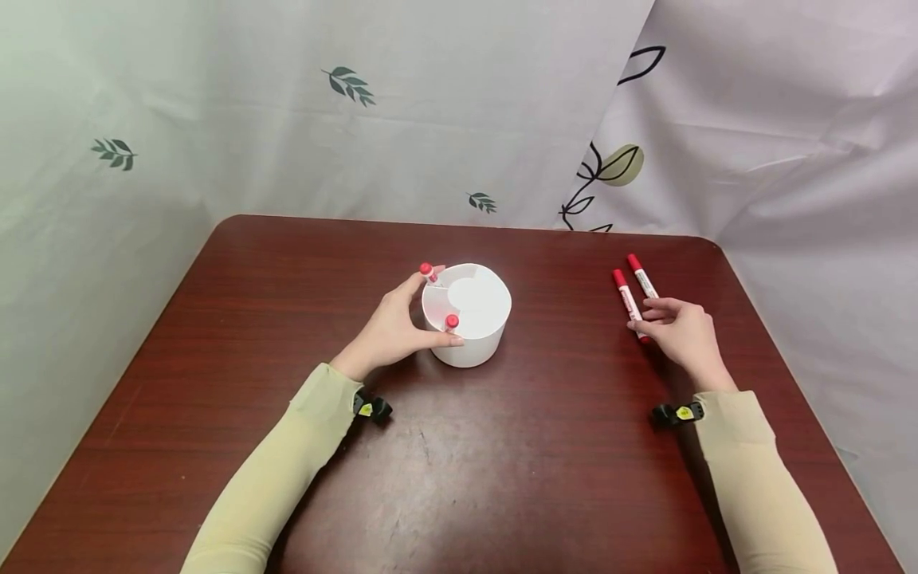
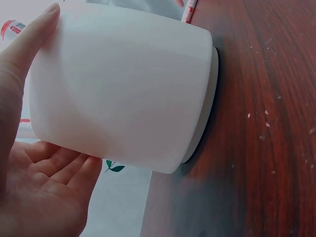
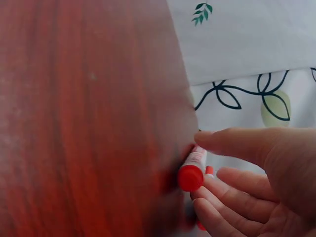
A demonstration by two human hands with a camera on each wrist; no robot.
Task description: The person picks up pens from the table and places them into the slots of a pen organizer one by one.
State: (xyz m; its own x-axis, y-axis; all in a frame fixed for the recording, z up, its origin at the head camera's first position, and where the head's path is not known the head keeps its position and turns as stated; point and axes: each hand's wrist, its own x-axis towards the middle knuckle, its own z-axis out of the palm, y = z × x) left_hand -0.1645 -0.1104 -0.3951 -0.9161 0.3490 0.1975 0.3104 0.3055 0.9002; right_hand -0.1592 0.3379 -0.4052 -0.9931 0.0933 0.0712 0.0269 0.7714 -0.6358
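Note:
A white round divided organizer point(image 1: 480, 351) stands on the table, with two red-capped markers upright in its side compartments, one cap point(image 1: 426, 269) at the back left and the other point(image 1: 452, 320) near the front rim. My left hand point(image 1: 390, 328) grips the organizer point(image 2: 123, 89) from the left, thumb along the near side and fingers around the far side. Over to the right, my right hand point(image 1: 681, 331) pinches the nearer of two red-and-white markers point(image 1: 627, 301) between thumb and fingers. The second marker point(image 1: 641, 275) lies beside it, partly hidden by the fingers.
The dark red-brown wooden table point(image 1: 502, 462) has rounded far corners. White cloth with leaf prints point(image 1: 430, 119) hangs behind it and along both sides. Each wrist carries a small black camera, the left one point(image 1: 373, 406) close above the tabletop.

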